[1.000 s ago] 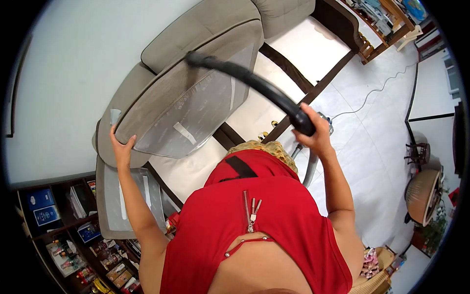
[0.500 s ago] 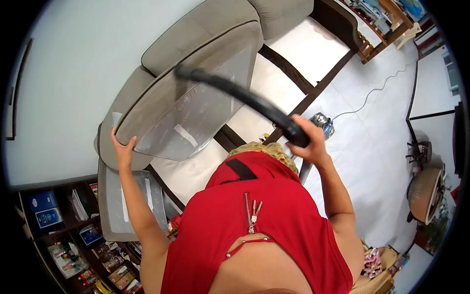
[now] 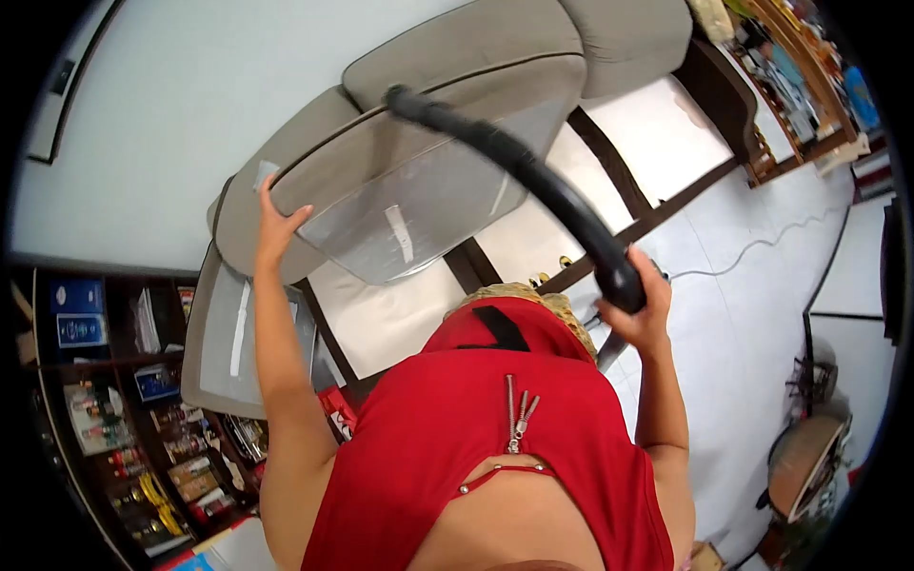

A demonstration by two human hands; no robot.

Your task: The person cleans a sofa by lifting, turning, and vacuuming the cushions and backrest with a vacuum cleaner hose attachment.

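At the near left corner of a large grey sofa cushion (image 3: 428, 205), my left hand (image 3: 280, 228) grips the edge and holds the cushion tilted up, its pale underside towards me. My right hand (image 3: 643, 300) is wrapped round the lower end of a black vacuum tube (image 3: 533, 171). The tube's far end lies over the cushion's upper part, near its dark piping. Whether the tip touches the fabric I cannot tell. Part of the vacuum hose (image 3: 612, 350) shows below my right hand.
Behind stand grey back cushions (image 3: 466, 43) against the wall. The sofa's white base (image 3: 381, 319) has dark frame bars (image 3: 471, 264). A second upturned cushion (image 3: 224, 343) leans at the left, beside a dark shelf unit (image 3: 119, 362). A cable (image 3: 752, 252) crosses the tiled floor.
The view has turned, shifting the sofa right and the left shelves up. The tube's tip swept down-left along the cushion, then sits higher. Both hands keep their hold.
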